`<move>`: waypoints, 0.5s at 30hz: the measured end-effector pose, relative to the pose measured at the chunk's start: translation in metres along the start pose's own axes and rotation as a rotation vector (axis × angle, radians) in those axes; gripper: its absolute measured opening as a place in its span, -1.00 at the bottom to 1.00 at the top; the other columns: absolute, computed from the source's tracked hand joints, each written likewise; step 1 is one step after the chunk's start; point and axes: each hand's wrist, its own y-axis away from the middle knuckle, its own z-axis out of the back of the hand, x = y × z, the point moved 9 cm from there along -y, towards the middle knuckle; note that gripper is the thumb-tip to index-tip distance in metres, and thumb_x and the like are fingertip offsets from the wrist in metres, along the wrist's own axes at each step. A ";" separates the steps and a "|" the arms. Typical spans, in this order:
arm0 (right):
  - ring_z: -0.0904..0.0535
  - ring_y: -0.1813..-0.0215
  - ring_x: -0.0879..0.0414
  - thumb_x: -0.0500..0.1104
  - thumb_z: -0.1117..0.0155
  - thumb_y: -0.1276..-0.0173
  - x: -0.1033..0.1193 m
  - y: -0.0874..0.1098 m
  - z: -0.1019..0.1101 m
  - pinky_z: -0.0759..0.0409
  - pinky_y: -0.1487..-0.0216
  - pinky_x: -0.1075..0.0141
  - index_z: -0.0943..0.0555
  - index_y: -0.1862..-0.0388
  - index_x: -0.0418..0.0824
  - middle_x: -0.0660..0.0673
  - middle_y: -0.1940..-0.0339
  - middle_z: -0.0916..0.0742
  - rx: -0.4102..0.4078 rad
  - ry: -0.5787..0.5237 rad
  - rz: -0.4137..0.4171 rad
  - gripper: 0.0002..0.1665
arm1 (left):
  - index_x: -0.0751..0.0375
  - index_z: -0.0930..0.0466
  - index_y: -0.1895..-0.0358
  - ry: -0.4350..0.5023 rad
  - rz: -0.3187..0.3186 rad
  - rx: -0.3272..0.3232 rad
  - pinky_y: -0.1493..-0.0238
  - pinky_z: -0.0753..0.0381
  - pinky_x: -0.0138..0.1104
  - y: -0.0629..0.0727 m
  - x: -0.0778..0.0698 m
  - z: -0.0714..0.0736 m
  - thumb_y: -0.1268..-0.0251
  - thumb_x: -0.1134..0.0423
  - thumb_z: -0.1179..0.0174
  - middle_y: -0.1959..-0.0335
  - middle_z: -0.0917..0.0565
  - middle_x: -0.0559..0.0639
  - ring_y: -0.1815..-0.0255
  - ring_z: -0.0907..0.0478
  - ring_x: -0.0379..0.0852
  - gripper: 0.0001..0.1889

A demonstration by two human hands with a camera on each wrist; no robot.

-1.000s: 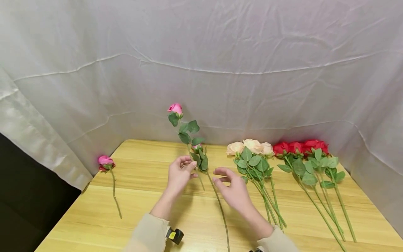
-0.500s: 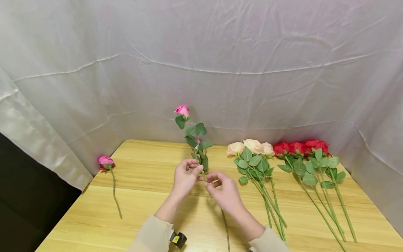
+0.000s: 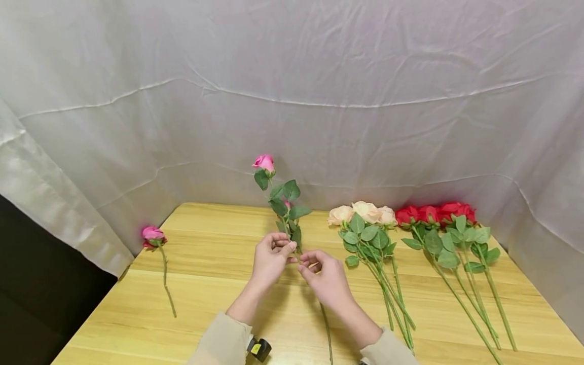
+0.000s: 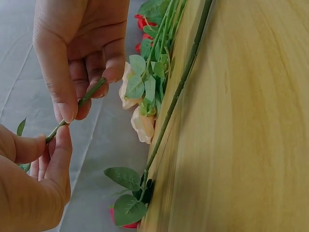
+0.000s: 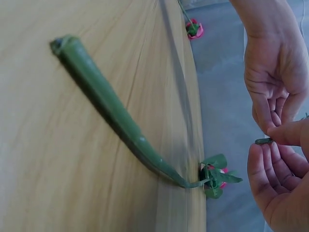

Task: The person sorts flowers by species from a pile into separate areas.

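Upright over the table's middle stands a pink rose [image 3: 264, 162] with a leafy green stem. My left hand [image 3: 269, 259] pinches this stem below the leaves. Lower down, the thumb and fingers of my right hand [image 3: 325, 278] pinch the same stem close to its cut end [image 4: 99, 84]. In the left wrist view the two hands nearly meet along the stem. Behind them a second pink rose lies on the table; its bloom is mostly covered by leaves, and its long stem [image 4: 176, 96] runs toward the front edge.
A darker pink rose [image 3: 154, 236] with a short stem lies at the left. Several cream roses [image 3: 365, 212] and several red roses [image 3: 451, 213] lie to the right on the wooden table [image 3: 219, 228]. A grey curtain [image 3: 292, 126] hangs behind.
My left hand has shifted right and slightly down with the pink rose. My right hand has moved left and taken hold of its lower stem. Over the last half second little differs.
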 end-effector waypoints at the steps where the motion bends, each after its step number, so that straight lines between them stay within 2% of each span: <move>1: -0.63 0.35 0.16 -0.36 -0.48 -0.28 0.000 0.000 0.000 -0.66 0.40 0.40 -0.73 0.15 -0.24 -0.06 0.32 -0.77 0.002 0.006 0.000 -0.83 | 0.53 -0.42 -0.14 0.000 0.002 0.001 0.18 -0.81 -0.31 0.000 0.000 0.000 -0.45 0.49 -0.24 0.12 -0.52 0.16 0.16 -0.58 -0.03 -0.69; 9: -0.64 0.37 0.15 -0.36 -0.46 -0.31 -0.001 0.000 0.000 -0.67 0.45 0.38 -0.73 0.14 -0.26 -0.06 0.30 -0.77 0.039 0.019 0.002 -0.84 | 0.54 -0.45 -0.10 -0.041 -0.030 0.029 0.17 -0.82 -0.25 0.000 -0.004 -0.002 -0.39 0.48 -0.31 0.11 -0.57 0.19 0.15 -0.63 -0.01 -0.67; 13: -0.65 0.37 0.14 -0.36 -0.44 -0.34 -0.001 0.000 0.001 -0.69 0.45 0.37 -0.73 0.12 -0.28 -0.05 0.30 -0.76 0.051 0.009 -0.014 -0.85 | 0.48 -0.50 -0.07 -0.117 -0.072 0.047 0.12 -0.83 -0.17 -0.001 -0.009 -0.001 -0.38 0.43 -0.34 0.12 -0.62 0.21 0.15 -0.65 -0.01 -0.69; 15: -0.65 0.36 0.15 -0.36 -0.43 -0.35 -0.001 0.001 0.003 -0.69 0.46 0.37 -0.73 0.11 -0.28 -0.03 0.30 -0.75 0.052 0.007 -0.027 -0.85 | 0.43 -0.53 -0.07 -0.186 -0.108 0.036 0.12 -0.82 -0.18 -0.003 -0.013 0.003 -0.39 0.37 -0.36 0.12 -0.64 0.19 0.14 -0.66 -0.03 -0.69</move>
